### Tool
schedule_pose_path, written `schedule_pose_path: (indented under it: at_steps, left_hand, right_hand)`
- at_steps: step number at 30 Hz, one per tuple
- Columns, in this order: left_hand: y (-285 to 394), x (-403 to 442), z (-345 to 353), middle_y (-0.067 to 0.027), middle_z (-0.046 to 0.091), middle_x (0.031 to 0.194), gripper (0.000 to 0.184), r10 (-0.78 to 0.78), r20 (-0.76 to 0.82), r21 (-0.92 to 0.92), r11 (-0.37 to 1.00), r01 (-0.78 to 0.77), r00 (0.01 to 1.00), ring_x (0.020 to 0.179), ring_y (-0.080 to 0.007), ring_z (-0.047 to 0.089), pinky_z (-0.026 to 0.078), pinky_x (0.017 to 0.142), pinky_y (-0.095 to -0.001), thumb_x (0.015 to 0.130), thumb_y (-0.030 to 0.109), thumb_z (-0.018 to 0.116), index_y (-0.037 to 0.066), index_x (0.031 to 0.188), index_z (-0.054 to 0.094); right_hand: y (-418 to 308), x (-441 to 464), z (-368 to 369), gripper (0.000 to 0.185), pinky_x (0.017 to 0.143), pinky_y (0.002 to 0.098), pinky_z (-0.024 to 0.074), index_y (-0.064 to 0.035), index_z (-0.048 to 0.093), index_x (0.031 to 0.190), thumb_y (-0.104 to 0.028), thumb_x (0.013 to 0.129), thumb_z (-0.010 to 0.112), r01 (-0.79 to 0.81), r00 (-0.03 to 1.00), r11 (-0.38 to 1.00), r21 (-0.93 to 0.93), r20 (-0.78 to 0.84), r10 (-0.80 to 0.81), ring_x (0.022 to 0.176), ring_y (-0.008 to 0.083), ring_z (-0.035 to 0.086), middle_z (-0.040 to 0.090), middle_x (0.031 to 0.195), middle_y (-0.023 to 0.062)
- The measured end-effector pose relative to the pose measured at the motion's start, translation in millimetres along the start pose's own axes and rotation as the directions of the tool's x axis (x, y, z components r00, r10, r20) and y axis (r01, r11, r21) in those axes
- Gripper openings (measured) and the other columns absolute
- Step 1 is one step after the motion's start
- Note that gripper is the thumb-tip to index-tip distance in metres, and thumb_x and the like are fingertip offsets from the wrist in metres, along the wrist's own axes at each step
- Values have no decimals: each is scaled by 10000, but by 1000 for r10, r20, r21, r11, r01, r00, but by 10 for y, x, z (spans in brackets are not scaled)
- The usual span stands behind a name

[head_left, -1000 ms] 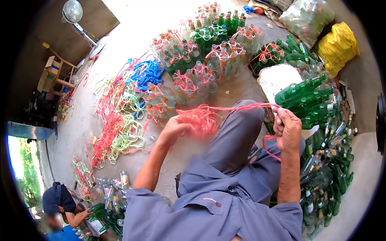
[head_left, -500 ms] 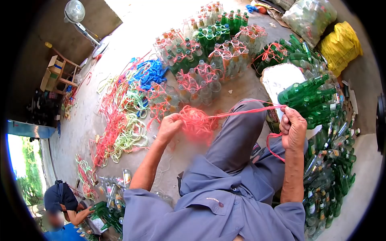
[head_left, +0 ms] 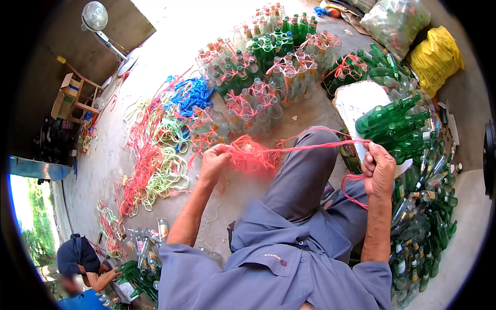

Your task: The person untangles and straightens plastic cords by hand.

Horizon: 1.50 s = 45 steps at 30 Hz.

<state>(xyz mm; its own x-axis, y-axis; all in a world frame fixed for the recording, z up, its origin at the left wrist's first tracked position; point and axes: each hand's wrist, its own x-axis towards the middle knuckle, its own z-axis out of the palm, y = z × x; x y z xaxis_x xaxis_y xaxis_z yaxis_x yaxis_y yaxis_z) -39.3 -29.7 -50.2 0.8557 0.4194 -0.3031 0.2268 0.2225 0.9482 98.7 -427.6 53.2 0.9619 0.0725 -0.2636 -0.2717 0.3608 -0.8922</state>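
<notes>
Red strands (head_left: 315,146) taut over a knee (head_left: 319,135)

The left hand (head_left: 212,164) pinches the near edge of the red tangle (head_left: 254,157), fingertips together; the right hand (head_left: 381,169) is closed on the strands, a tail (head_left: 350,194) dangling below; the tangle sits between left hand and knee; gentle, even tension probably serves best, as hard tugs could tighten knots; blur hides the tangle's underside; fingers cover the exact pinch points.

A bottle-sorting workshop, shown by bundled bottles (head_left: 253,111) and heaped bottles (head_left: 418,222).
</notes>
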Motion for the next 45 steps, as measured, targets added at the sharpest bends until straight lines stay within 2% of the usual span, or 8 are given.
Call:
schedule_pose_path:
  at_steps: [6,14,20,24,28,37,40,45]
  left_hand:
    - [-26,26,-21,13,627,733,89,-82,39,-24,996,83,996,601,-46,532,438,572,-211,790,21,582,36,840,654]
    - [-113,3,0,7,636,769,74,-111,126,-157,979,130,986,621,-50,540,446,573,-217,856,85,613,29,882,654]
    - [20,-97,169,-15,666,853,317,-190,257,-203,948,246,947,683,-79,593,490,620,-237,998,327,560,31,976,672]
    - [-73,-49,194,-10,664,896,402,-182,171,-240,945,220,968,739,-87,601,499,660,-252,992,433,548,45,966,651]
    - [-151,-4,132,-32,670,924,411,-109,196,-230,961,154,975,799,-126,636,532,727,-290,996,447,528,50,990,633]
    - [-380,61,-31,-69,692,1023,455,-166,254,-356,900,252,953,894,-166,665,534,821,-316,1035,441,422,43,1072,639]
    - [-341,39,14,-102,703,1014,538,-144,246,-505,825,253,959,918,-183,677,550,838,-328,1018,521,394,45,1065,639]
    - [-314,69,-51,-135,695,1057,649,-112,395,-493,812,313,912,955,-209,680,549,863,-343,989,598,376,8,1123,609]
  right_hand:
    - [-79,-53,18,143,387,180,222,40,674,951,-94,920,635,25,1000,999,32,8,-26,444,22,350,534,625,-5]
    - [-42,-14,-168,137,364,177,188,17,675,923,-111,929,628,25,998,979,-201,-56,-37,420,-1,315,517,605,-37]
    - [-271,-119,-222,156,370,174,191,20,675,920,-128,939,629,23,1000,967,-253,6,-22,424,-6,310,485,594,-56]
    - [-452,-189,-264,156,385,178,189,29,673,911,-120,937,632,36,999,961,-275,35,-27,433,-10,302,443,571,-76]
    - [-553,-249,-364,156,392,190,184,30,662,912,-118,938,622,57,998,956,-288,53,-44,436,0,272,372,546,-89]
    - [-615,-335,-524,156,400,186,174,43,668,908,-109,927,639,80,995,958,-275,-41,-94,434,-10,273,393,557,-98]
    - [-623,-365,-610,157,393,180,191,39,666,915,-115,925,645,99,989,956,-275,-79,-125,434,-7,281,397,559,-92]
    - [-651,-401,-777,162,388,175,196,35,663,938,-126,925,648,109,979,958,-265,-136,-149,434,-6,295,400,560,-86]
